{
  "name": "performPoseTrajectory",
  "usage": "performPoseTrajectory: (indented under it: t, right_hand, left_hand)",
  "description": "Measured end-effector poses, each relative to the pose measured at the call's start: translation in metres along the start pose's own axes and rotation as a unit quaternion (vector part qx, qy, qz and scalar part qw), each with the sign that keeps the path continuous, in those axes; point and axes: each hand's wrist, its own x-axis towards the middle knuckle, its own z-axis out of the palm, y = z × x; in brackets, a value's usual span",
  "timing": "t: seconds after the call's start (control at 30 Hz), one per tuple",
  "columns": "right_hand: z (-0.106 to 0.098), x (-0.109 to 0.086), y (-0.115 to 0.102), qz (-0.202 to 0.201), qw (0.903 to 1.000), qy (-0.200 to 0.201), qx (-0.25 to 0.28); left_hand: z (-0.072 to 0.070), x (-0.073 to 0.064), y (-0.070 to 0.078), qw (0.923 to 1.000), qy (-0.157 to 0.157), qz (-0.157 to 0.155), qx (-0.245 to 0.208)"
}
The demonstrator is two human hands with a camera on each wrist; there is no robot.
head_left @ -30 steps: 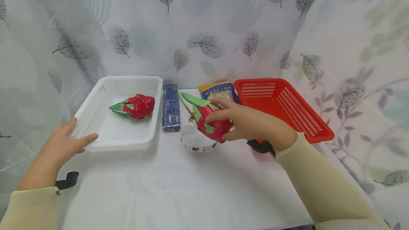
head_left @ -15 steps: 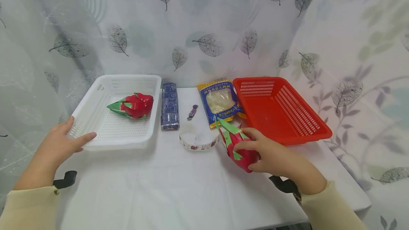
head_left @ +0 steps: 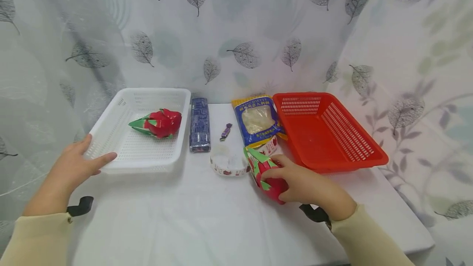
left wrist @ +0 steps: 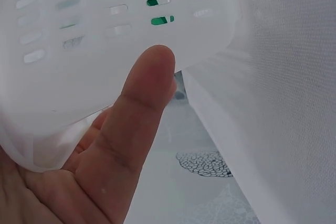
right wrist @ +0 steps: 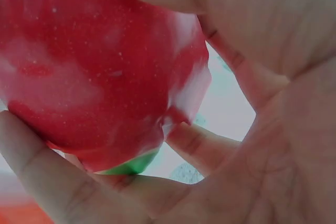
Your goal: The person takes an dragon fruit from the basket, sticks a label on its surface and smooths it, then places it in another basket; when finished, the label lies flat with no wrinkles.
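Note:
In the head view my right hand [head_left: 295, 180] grips a red dragon fruit [head_left: 273, 184] with green leaf tips, at the right of a printed ribbon roll [head_left: 229, 171]. The right wrist view shows my fingers curled round the fruit's glossy red skin [right wrist: 100, 66]. Whether the fruit touches the table cannot be told. My left hand [head_left: 74, 165] holds the front left corner of a white basket [head_left: 140, 165]. Its thumb [left wrist: 142, 98] lies against the basket's outer wall in the left wrist view. Inside that basket lies a second dragon fruit [head_left: 162, 123].
Between the baskets stand a blue-wrapped long pack [head_left: 200, 124], a small purple-wrapped candy [head_left: 226, 132] and a blue and yellow pasta bag [head_left: 257, 119]. A red basket [head_left: 318, 134] sits at the right. White cloth [head_left: 177, 221] covers the table; a leaf-print curtain [head_left: 244, 24] hangs behind.
My right hand has carried the dragon fruit from above the ribbon roll rightward and nearer to me, then slightly left. The candy and pasta bag came into fuller view. My left hand stays at the basket.

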Motion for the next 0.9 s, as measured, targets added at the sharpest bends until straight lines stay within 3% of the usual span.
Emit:
performPoseTrajectory:
  t: [0.17,0.3,0.37,0.43,0.5,0.6,0.67,0.73,0.8,0.87,0.9]
  right_hand:
    - [0.004,0.015,-0.003,-0.008,0.9998,0.01,-0.012]
    - [0.006,0.027,-0.006,-0.021,0.9995,0.02,-0.01]
    - [0.006,0.032,-0.009,-0.025,0.9994,0.021,-0.008]
    - [0.006,0.034,-0.011,-0.026,0.9995,0.02,-0.006]
    - [0.006,0.033,-0.012,-0.02,0.9997,0.013,-0.004]
    - [0.005,0.029,-0.013,-0.008,0.9999,0.007,0.001]
    - [0.005,0.027,-0.013,-0.006,1.0,0.007,0.001]
    - [0.004,0.026,-0.012,-0.005,0.9999,0.01,-0.001]
    - [0.005,0.026,-0.011,-0.004,0.9999,0.012,-0.005]
    - [0.007,0.028,-0.01,-0.004,0.9999,0.013,-0.008]
    - [0.008,0.028,-0.009,-0.006,0.9998,0.014,-0.011]
  left_hand:
    - [-0.001,0.0,0.005,1.0,-0.003,0.001,-0.001]
    - [-0.001,-0.003,0.009,0.9996,0.009,0.001,0.026]
    - [-0.001,-0.009,0.013,0.998,0.035,0.002,0.052]
    - [0.001,-0.017,0.023,0.9927,0.082,0.018,0.087]
    - [0.006,-0.027,0.041,0.9792,0.149,0.056,0.126]
    - [0.018,-0.036,0.086,0.9394,0.265,0.162,0.145]
    - [0.03,-0.04,0.122,0.9179,0.291,0.235,0.131]
    - [0.046,-0.043,0.159,0.9153,0.259,0.291,0.1]
    - [0.065,-0.045,0.193,0.9292,0.176,0.316,0.075]
    - [0.086,-0.044,0.223,0.9455,0.08,0.309,0.063]
    - [0.095,-0.042,0.236,0.9498,0.041,0.304,0.059]
